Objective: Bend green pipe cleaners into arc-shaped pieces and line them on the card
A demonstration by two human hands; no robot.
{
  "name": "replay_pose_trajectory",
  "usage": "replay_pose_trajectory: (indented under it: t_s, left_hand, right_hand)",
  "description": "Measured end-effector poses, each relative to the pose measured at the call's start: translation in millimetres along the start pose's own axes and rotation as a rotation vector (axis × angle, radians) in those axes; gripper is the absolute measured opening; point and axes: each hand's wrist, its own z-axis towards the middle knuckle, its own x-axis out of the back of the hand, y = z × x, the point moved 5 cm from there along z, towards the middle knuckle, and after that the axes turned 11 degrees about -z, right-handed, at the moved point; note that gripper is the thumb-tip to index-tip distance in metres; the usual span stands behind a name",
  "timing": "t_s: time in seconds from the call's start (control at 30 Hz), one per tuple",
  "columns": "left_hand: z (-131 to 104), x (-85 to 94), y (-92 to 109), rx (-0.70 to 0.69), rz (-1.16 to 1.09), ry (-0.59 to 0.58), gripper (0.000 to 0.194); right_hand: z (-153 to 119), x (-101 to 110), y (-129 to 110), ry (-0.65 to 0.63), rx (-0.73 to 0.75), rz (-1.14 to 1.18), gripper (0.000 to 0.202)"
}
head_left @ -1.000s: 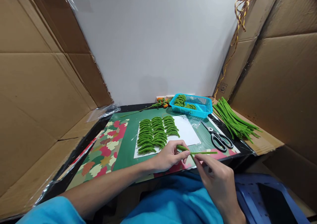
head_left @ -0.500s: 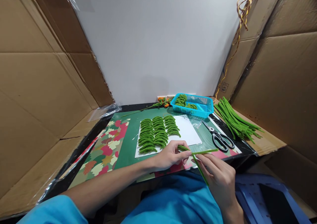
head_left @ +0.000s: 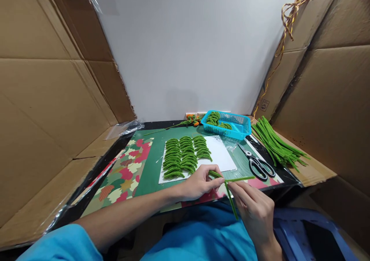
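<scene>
Green pipe cleaners (head_left: 230,201) are pinched between my two hands at the table's front edge. My left hand (head_left: 202,182) is closed on their bent part, which shows between thumb and forefinger. My right hand (head_left: 254,203) grips them just beside the left fingertips. One strand points right over the right hand, and another hangs down toward my lap. Just beyond my left hand, a white sheet (head_left: 221,153) bears three columns of curved green pipe-cleaner pieces (head_left: 187,155).
Black-handled scissors (head_left: 258,164) lie right of the sheet. A bundle of straight green pipe cleaners (head_left: 277,143) rests at the right edge. Behind stands a blue basket (head_left: 241,128) holding curved green pieces, beside small orange flowers (head_left: 194,119). Cardboard walls (head_left: 58,80) flank the table.
The hanging strand has swung a little to the left and now points more steeply down. Both hands keep their grip in nearly the same place. The view has shifted slightly.
</scene>
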Motion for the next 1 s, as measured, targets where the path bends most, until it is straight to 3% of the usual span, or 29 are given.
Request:
replay_pose_trajectory:
  t_s: [0.33,0.47,0.73,1.0]
  left_hand:
    - [-3.3,-2.8,-2.6,0.049,0.009,-0.022,0.054]
    - [-2.0,-1.8,2.0,0.039,0.010,0.012,0.055]
    - [-2.2,-5.2,7.3,0.007,-0.001,-0.020,0.052]
    - [-6.2,-0.5,7.3,-0.046,0.113,-0.066,0.047]
  right_hand:
    - [7.2,0.4,-13.1,-0.064,-0.008,-0.056,0.015]
    - [3.8,-1.0,-9.7,-0.033,-0.014,-0.038,0.018]
    - [1.9,-1.5,-5.8,0.038,-0.033,-0.037,0.018]
    - [-1.0,-8.9,-7.5,0.029,-0.057,0.058,0.024]
